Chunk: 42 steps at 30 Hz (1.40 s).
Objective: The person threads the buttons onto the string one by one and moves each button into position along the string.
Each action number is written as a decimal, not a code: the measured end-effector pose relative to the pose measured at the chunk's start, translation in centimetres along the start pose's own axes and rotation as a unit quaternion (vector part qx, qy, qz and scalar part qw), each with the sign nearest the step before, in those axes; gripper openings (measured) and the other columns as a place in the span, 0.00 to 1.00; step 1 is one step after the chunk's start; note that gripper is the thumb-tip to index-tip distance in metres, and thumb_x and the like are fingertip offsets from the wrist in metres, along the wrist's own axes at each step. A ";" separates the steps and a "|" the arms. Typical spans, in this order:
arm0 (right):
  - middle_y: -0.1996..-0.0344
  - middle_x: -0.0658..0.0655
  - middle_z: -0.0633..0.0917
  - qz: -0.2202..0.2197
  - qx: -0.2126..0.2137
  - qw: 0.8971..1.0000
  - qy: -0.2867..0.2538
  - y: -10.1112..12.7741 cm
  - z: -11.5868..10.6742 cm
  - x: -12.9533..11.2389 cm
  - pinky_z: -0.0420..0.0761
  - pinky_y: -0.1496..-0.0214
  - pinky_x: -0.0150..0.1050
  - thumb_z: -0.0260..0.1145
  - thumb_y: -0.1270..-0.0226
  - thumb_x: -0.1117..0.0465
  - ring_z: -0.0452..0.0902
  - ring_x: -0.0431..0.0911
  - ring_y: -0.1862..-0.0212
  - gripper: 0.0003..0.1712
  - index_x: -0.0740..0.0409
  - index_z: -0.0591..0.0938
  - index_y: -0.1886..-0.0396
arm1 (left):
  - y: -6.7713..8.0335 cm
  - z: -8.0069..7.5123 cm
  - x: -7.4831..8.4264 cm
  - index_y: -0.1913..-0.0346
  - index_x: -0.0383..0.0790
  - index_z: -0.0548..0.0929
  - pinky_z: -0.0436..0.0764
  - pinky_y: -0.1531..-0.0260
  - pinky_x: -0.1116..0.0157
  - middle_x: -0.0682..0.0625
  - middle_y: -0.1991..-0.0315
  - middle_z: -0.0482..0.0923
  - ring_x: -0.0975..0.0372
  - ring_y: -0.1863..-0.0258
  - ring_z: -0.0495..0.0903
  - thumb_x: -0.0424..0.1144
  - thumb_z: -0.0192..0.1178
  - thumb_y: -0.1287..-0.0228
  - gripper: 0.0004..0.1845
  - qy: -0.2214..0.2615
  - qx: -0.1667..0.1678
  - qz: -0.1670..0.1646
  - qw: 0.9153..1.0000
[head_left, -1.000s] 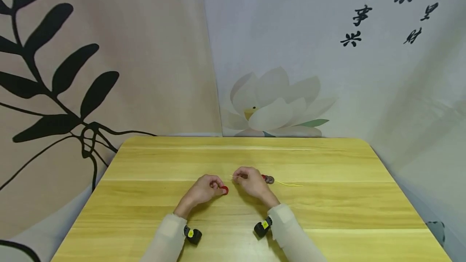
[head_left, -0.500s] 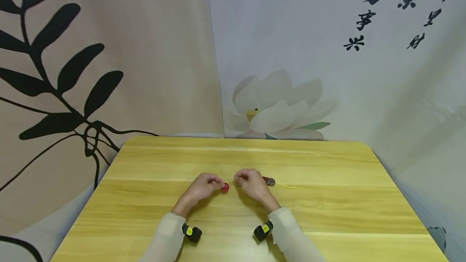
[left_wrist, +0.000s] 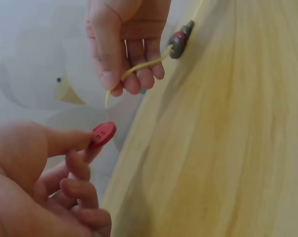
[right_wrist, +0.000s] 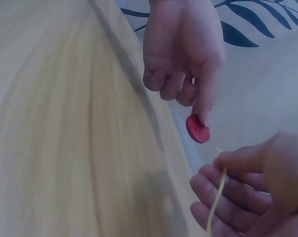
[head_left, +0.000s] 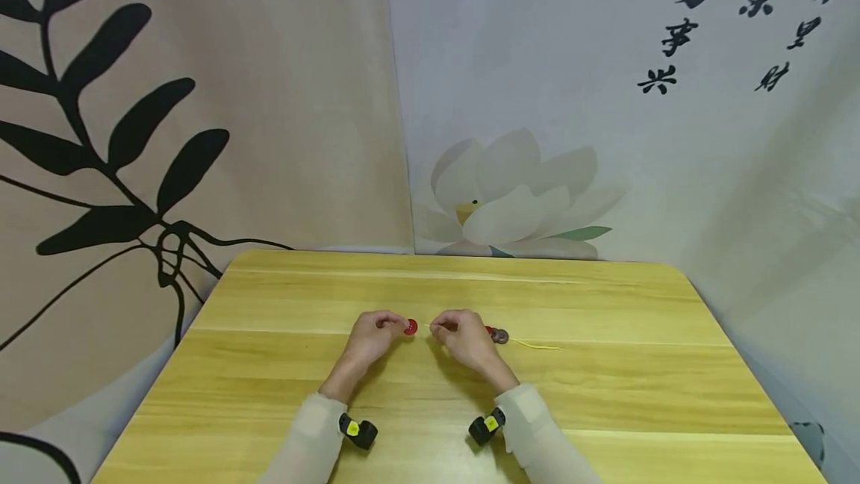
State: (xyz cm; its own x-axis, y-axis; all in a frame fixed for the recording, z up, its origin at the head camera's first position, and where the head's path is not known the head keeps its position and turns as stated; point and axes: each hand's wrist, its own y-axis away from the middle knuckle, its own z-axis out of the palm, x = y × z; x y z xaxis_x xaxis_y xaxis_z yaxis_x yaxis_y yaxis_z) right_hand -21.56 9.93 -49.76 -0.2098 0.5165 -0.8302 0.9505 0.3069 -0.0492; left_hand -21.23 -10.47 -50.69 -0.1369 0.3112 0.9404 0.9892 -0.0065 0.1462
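Note:
Between thumb and finger my left hand [head_left: 372, 336] pinches a round red button [left_wrist: 104, 134] with several small holes, tilted on edge. My right hand [head_left: 463, 338] pinches a thin yellow string [right_wrist: 217, 201] close to its end; a short tip sticks out towards the button. In the left wrist view the tip comes very near the button's rim, and I cannot tell whether it touches. Further along the string, beyond the right hand, several grey and red buttons [left_wrist: 178, 43] are threaded in a small stack. Behind them the string's tail [head_left: 535, 346] lies on the table.
The wooden table [head_left: 430, 424] spreads out under both hands. At its back stand cloth backdrops, one with dark leaves [head_left: 141, 122] and one with a pale flower [head_left: 517, 200]. A small black camera sits on each wrist, over light sleeves [head_left: 305, 435].
My left hand has moved slightly away from me, and its button has turned and come level with the string's end. The right hand has stayed nearly still. The head view has shifted a little.

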 end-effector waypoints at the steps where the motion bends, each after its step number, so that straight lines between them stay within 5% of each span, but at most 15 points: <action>1: 0.69 0.51 0.87 -0.002 0.001 1.000 0.001 0.0 0.0 -0.1 0.81 0.55 0.44 0.63 0.29 0.64 0.81 0.41 0.63 0.07 0.60 0.87 0.61 | 0.0 0.0 0.1 0.64 0.37 0.88 0.65 0.77 0.70 0.51 0.74 0.76 0.63 0.76 0.67 0.37 0.64 0.35 0.06 0.008 0.007 0.000 1.000; 13: 0.68 0.48 0.87 -0.018 0.016 1.000 0.008 0.4 -0.4 -0.7 0.82 0.56 0.43 0.66 0.31 0.63 0.82 0.42 0.62 0.05 0.58 0.88 0.63 | 0.1 0.2 0.9 0.64 0.36 0.88 0.66 0.78 0.70 0.51 0.74 0.76 0.63 0.77 0.68 0.37 0.66 0.36 0.07 0.034 0.039 -0.006 0.999; 23: 0.66 0.48 0.88 -0.035 0.027 0.999 0.010 0.7 -0.9 -1.0 0.82 0.56 0.43 0.67 0.32 0.63 0.83 0.43 0.61 0.05 0.58 0.88 0.63 | 0.3 0.3 1.2 0.62 0.40 0.88 0.67 0.73 0.66 0.44 0.67 0.81 0.61 0.73 0.69 0.40 0.66 0.36 0.07 0.019 0.027 -0.018 0.999; 42: 0.68 0.50 0.87 -0.025 0.034 0.999 -0.009 0.8 -1.7 -0.8 0.82 0.62 0.36 0.66 0.32 0.66 0.82 0.40 0.66 0.05 0.61 0.87 0.63 | 0.1 1.0 1.9 0.64 0.39 0.89 0.67 0.74 0.66 0.48 0.72 0.78 0.61 0.74 0.68 0.40 0.67 0.37 0.07 0.031 0.028 -0.010 0.999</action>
State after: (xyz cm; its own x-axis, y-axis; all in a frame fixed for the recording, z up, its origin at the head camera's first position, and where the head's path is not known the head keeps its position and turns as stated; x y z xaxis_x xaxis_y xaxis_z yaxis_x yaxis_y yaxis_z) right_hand -21.03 11.09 -48.22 -0.2538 0.4874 -0.8355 0.9525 0.2763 -0.1282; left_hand -21.31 -8.94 -49.15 -0.1587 0.2507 0.9550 0.9872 0.0524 0.1503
